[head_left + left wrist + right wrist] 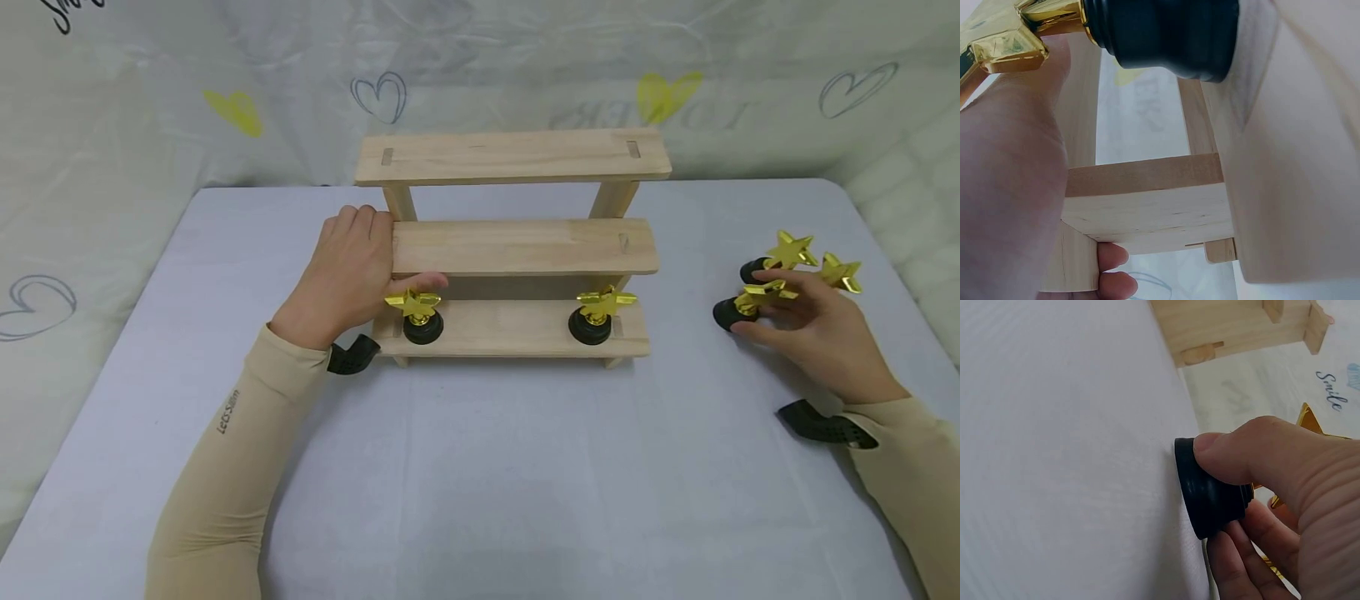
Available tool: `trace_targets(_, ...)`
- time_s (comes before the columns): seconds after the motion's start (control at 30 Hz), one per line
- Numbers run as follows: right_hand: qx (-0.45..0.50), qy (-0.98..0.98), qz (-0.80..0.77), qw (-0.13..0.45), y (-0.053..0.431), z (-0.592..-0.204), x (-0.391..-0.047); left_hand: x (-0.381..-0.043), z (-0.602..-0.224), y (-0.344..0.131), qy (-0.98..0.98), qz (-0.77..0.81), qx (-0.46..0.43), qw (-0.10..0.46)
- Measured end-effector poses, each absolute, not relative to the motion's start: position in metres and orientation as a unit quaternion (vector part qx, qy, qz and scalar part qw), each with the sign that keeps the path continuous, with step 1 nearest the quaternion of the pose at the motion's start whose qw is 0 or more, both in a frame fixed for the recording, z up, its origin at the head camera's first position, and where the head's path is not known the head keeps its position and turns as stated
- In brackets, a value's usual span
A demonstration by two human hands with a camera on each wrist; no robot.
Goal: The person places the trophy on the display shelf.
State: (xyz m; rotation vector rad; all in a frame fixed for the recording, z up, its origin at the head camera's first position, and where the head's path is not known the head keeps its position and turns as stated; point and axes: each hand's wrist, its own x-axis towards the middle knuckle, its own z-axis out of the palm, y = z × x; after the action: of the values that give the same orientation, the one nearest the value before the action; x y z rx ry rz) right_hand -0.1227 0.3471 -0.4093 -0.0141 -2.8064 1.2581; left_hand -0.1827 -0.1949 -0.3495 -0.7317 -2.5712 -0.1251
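A three-tier wooden display rack (517, 247) stands at the back middle of the table. My left hand (345, 271) grips the left end of its middle board, with the thumb along the front and fingertips (1116, 284) curled round the wood. On the bottom board stand two gold star trophies with round black bases, one at the left end (423, 327) near my left thumb, the other at the right end (590, 325). Out to the right, my right hand (828, 337) pinches another star trophy (1213, 494) by its black base, close over the tablecloth.
Beside my right hand are two more star trophies, one farther back (792, 250) and one at the right (840, 273), partly hidden by the hand. A white cloth (487, 467) covers the table. Behind it hangs a pale curtain (487, 58) printed with hearts.
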Motion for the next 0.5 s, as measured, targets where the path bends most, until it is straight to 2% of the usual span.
trace_targets(0.33,-0.039,-0.929,0.367,0.013,0.3456,-0.4067,-0.117,-0.1818,-0.3501,-0.195,-0.934,-0.048,-0.271,0.229)
trace_targets(0.5,-0.05,-0.927,0.371,0.005,0.3464,-0.4056,-0.116,-0.181,-0.3466,-0.196,-0.941,-0.049,-0.26,0.209)
